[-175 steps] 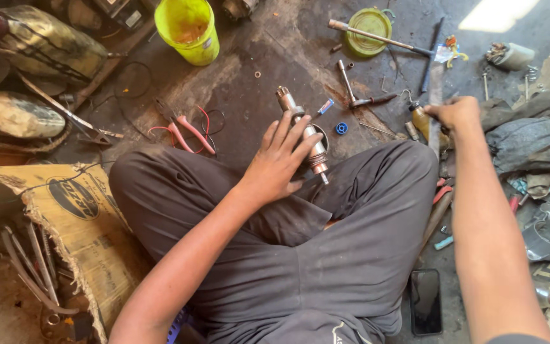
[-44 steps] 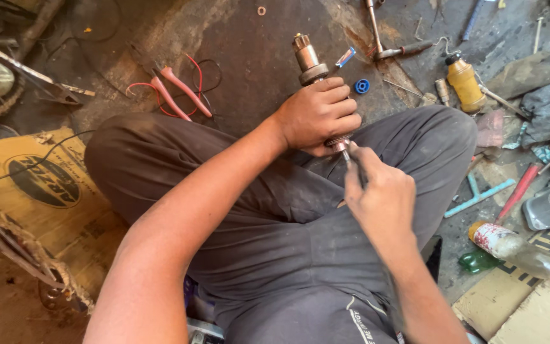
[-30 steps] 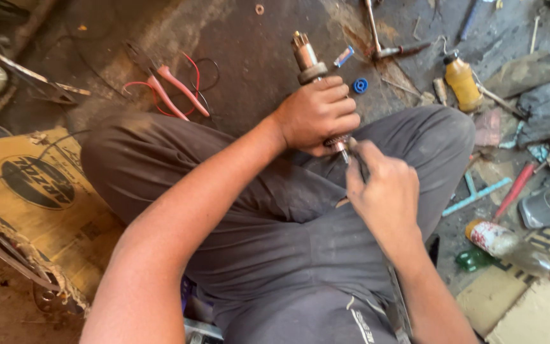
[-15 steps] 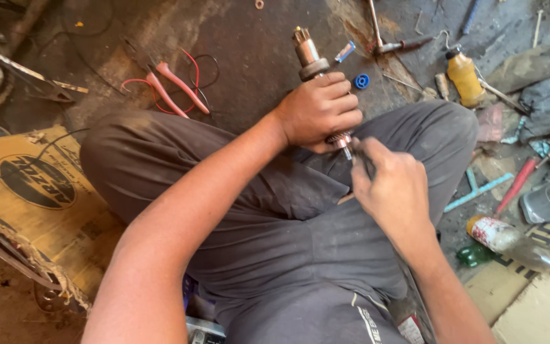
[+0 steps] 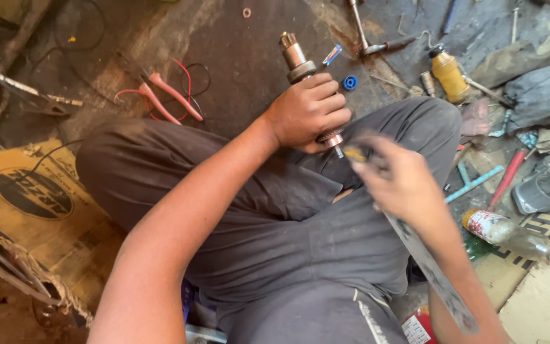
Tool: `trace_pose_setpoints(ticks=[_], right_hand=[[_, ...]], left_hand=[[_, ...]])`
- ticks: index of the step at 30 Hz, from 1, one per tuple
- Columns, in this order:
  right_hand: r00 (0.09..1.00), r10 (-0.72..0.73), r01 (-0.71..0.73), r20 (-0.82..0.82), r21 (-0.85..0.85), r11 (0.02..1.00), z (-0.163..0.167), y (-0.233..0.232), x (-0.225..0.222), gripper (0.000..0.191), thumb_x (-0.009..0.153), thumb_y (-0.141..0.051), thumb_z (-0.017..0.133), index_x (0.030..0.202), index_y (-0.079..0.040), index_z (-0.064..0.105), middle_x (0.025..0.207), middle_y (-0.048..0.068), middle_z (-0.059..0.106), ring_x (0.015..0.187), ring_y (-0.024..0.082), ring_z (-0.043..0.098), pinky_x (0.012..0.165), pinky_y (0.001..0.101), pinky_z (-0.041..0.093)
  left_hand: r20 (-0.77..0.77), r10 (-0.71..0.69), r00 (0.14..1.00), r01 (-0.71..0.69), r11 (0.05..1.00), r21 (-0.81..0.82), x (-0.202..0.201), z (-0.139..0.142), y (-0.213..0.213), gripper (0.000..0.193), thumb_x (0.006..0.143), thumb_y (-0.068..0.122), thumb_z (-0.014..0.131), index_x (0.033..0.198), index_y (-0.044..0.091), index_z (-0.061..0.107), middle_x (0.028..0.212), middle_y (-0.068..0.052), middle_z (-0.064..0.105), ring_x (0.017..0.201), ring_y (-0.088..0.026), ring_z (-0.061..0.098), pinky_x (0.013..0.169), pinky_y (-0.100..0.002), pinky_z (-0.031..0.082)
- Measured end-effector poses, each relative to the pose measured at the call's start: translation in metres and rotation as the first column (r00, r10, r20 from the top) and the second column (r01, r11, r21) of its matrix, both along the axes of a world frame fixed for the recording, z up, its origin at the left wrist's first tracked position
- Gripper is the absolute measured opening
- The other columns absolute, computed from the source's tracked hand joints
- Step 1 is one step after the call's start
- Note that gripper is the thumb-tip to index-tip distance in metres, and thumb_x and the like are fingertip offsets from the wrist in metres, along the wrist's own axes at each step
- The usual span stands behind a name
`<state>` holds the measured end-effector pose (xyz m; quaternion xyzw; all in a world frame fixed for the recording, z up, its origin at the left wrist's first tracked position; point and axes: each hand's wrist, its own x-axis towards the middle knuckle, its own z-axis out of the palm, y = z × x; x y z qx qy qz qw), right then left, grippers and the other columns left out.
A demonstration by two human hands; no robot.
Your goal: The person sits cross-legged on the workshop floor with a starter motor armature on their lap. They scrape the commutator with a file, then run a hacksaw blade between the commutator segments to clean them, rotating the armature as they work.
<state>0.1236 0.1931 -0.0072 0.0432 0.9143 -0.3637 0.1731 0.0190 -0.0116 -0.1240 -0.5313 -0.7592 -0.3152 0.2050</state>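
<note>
My left hand grips a metal armature shaft upright over my lap; its geared end points away from me and its lower tip pokes out below my fist. My right hand is blurred just right of that lower tip. It holds a long flat grey strip that runs down along my forearm, its yellowish end close to the shaft tip. I sit cross-legged in grey trousers.
Pink-handled pliers and red wire lie on the dark floor at left. A small blue ring, a yellow bottle, a T-handled wrench, a red screwdriver and a green-capped plastic bottle lie at right. Cardboard at lower left.
My right hand has shifted slightly down and right from the shaft's lower end and is now motion-blurred, with the long strip showing. My left hand keeps its grip on the shaft.
</note>
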Motion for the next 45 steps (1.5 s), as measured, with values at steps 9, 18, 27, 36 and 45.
trace_pose_setpoints(ticks=[9,18,27,36,45], right_hand=[[0.843,-0.403,0.333,0.357,-0.934,-0.131,-0.035,0.115,0.054,0.04,0.091,-0.01,0.061,0.13,-0.005,0.054,0.123,0.017,0.074,0.083,0.029,0.073,0.06,0.0435,0.056],[0.899,-0.416,0.018,-0.141,-0.934,0.356,-0.078,0.05,0.057,0.014,0.116,-0.012,0.061,0.106,-0.004,0.056,0.09,0.014,0.067,0.068,0.017,0.062,0.061,0.0309,0.05],[0.906,-0.192,0.047,-0.376,-0.364,0.93,-0.048,-0.019,0.034,0.031,0.102,0.002,0.068,0.132,0.007,0.061,0.104,0.017,0.075,0.093,0.018,0.076,0.084,0.0273,0.06],[0.931,-0.194,0.117,-0.309,-0.251,0.961,-0.04,-0.035,0.026,0.026,0.099,-0.001,0.07,0.123,0.007,0.065,0.099,0.015,0.077,0.089,0.014,0.076,0.08,0.0251,0.059],[0.87,-0.021,-0.015,-0.493,-0.069,0.998,-0.035,-0.033,0.011,0.011,0.094,0.0,0.072,0.105,0.001,0.071,0.09,0.013,0.07,0.074,0.02,0.069,0.069,0.0317,0.055]], left_hand=[[0.023,0.022,0.999,-0.02,0.996,-0.09,0.005,0.003,0.004,0.047,0.066,0.037,0.082,0.098,0.012,0.059,0.096,-0.006,0.057,0.101,-0.029,0.058,0.103,-0.044,0.044],[0.045,0.051,0.998,-0.045,0.99,-0.133,0.011,0.004,0.004,0.052,0.064,0.037,0.085,0.101,0.012,0.059,0.102,-0.007,0.058,0.106,-0.031,0.056,0.107,-0.046,0.041],[0.022,0.054,0.998,-0.052,0.995,-0.088,0.008,-0.002,0.001,0.055,0.06,0.038,0.086,0.101,0.013,0.059,0.102,-0.007,0.058,0.105,-0.03,0.057,0.108,-0.046,0.041],[-0.009,0.032,0.999,-0.033,0.999,-0.029,0.002,-0.009,-0.003,0.052,0.06,0.04,0.083,0.095,0.011,0.057,0.098,-0.008,0.057,0.101,-0.031,0.057,0.105,-0.046,0.042],[0.04,-0.004,0.999,0.004,1.0,-0.015,-0.003,-0.003,-0.002,0.047,0.063,0.035,0.082,0.097,0.011,0.058,0.097,-0.009,0.057,0.101,-0.032,0.058,0.103,-0.047,0.044]])
